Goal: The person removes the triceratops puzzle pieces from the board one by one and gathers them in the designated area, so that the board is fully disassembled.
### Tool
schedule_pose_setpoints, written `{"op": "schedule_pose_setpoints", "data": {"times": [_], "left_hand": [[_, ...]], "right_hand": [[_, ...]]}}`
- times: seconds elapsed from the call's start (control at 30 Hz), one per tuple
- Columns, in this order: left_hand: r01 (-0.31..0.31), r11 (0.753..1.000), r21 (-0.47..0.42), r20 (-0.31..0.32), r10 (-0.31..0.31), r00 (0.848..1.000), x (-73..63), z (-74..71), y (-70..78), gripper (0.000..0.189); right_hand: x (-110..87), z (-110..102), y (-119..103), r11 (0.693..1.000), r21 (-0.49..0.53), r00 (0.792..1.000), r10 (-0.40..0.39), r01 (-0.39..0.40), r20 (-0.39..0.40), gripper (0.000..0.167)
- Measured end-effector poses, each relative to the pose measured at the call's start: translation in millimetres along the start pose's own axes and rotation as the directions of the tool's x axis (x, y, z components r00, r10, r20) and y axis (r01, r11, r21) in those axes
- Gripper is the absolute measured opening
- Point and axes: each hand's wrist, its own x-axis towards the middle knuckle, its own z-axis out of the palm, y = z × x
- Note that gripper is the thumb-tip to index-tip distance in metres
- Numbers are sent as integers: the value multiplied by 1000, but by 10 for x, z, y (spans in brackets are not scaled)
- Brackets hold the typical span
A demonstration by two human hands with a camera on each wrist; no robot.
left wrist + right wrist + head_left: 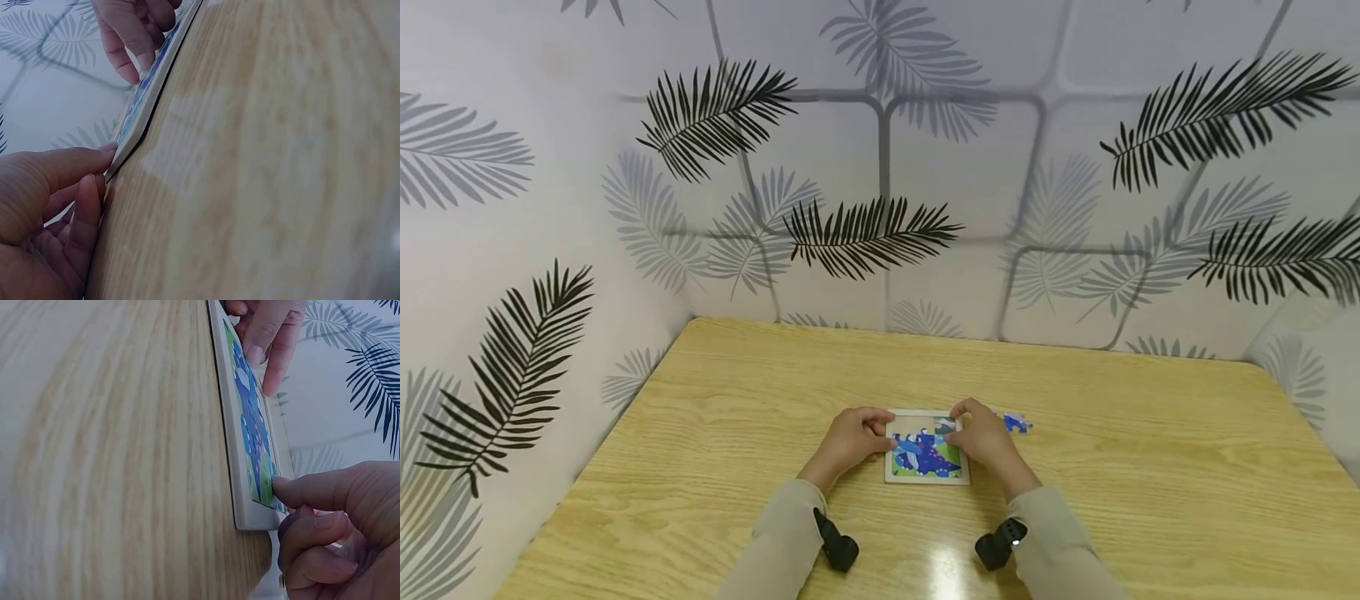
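Note:
A small square jigsaw puzzle board with a pale rim lies flat on the wooden table. Blue, purple and green jigsaw pieces fill its lower part and upper right corner; bare backing shows at the upper left. My left hand holds the board's left edge, thumb on the rim and index finger by the far corner. At the right edge is my right hand, its thumb on the picture near the side and its index finger at the far right corner. The right wrist view shows that thumb touching the green part, other fingers curled beside the rim.
Loose blue-purple jigsaw pieces lie on the table just beyond my right hand, partly hidden by it. The wooden table reaches back to a wall printed with leaves. Each wrist bears a black camera on a strap.

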Motion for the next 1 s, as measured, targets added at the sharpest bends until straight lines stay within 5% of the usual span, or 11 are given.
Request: {"op": "schedule_pose_setpoints", "data": {"times": [0.6,1.0], "left_hand": [[18,999,-27,15,-18,1000,-4,12,-23,35],[14,999,-39,12,-13,1000,7,-2,0,35]], "right_hand": [[38,-62,-2,995,-79,993,-53,61,104,28],[8,-14,-88,987,-120,994,-104,109,40,31]]}}
